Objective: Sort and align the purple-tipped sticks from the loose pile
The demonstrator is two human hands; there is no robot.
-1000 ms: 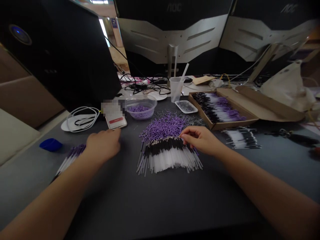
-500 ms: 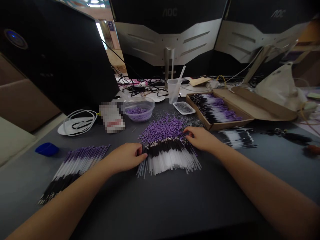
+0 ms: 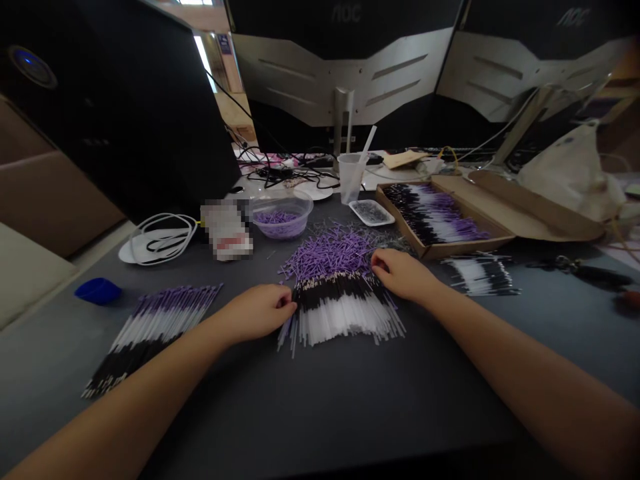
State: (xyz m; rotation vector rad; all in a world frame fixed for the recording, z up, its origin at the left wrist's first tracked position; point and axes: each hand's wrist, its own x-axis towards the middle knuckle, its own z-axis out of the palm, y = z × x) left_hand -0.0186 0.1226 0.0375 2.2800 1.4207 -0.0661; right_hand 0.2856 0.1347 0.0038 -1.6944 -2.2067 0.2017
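Observation:
A fan of thin sticks [image 3: 333, 317], black at the far end and whitish translucent at the near end, lies on the dark table. Purple small pieces [image 3: 330, 250] are heaped just beyond their tips. My left hand [image 3: 260, 310] is closed at the fan's left edge, thumb against fingertips. At the right edge of the purple heap, my right hand [image 3: 400, 273] is also closed, its fingers curled together. What either pinch holds is too small or hidden to make out. Left of my left hand lies a row of sticks with purple tips [image 3: 155, 327].
An open cardboard box [image 3: 450, 247] of purple-tipped sticks stands at back right, with loose white-and-black sticks [image 3: 480, 275] before it. Behind the heap are a clear bowl [image 3: 283, 227], white tray [image 3: 371, 212] and plastic cup [image 3: 350, 179]. A blue cup [image 3: 97, 291] lies far left.
Both hands' thumbs and fingers have drawn closer together, staying beside the fan and the heap. The whole view has shifted slightly.

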